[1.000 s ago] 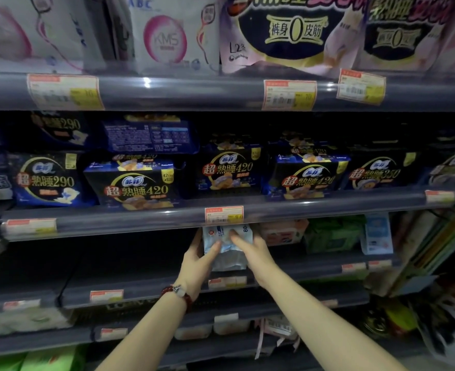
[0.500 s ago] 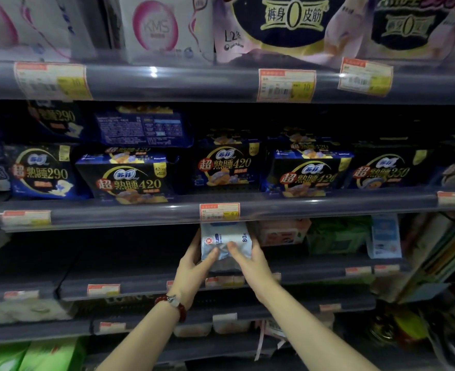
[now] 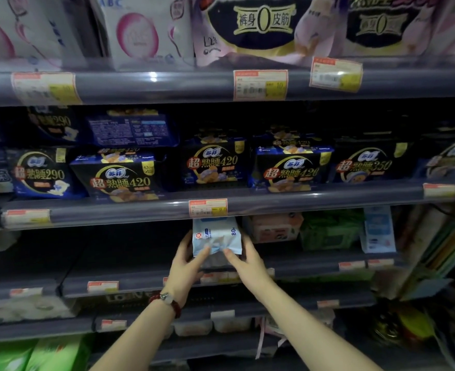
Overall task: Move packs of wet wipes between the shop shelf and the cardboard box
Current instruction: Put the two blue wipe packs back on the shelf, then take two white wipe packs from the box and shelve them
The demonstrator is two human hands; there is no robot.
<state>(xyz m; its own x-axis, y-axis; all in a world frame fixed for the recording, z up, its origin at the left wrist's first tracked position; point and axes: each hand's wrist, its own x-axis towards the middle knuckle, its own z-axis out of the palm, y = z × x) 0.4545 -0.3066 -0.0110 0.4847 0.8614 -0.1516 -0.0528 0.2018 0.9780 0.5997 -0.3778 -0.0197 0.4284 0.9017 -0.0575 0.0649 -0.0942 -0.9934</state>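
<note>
A pale blue pack of wet wipes [image 3: 215, 235] stands upright on the third shelf [image 3: 314, 263], just under a price tag. My left hand [image 3: 186, 263] grips its left side and lower corner. My right hand [image 3: 245, 261] grips its right side and lower edge. Both thumbs press on the pack's front. The cardboard box is out of view.
An orange pack [image 3: 273, 227], a green pack [image 3: 330, 228] and a light blue pack [image 3: 377, 230] stand to the right on the same shelf. Dark blue packs [image 3: 124, 178] fill the shelf above. The shelf space left of the wipes is dark.
Both hands have stayed on the pack of wet wipes, shifting it slightly upright on the shelf. The camera view has moved a little.
</note>
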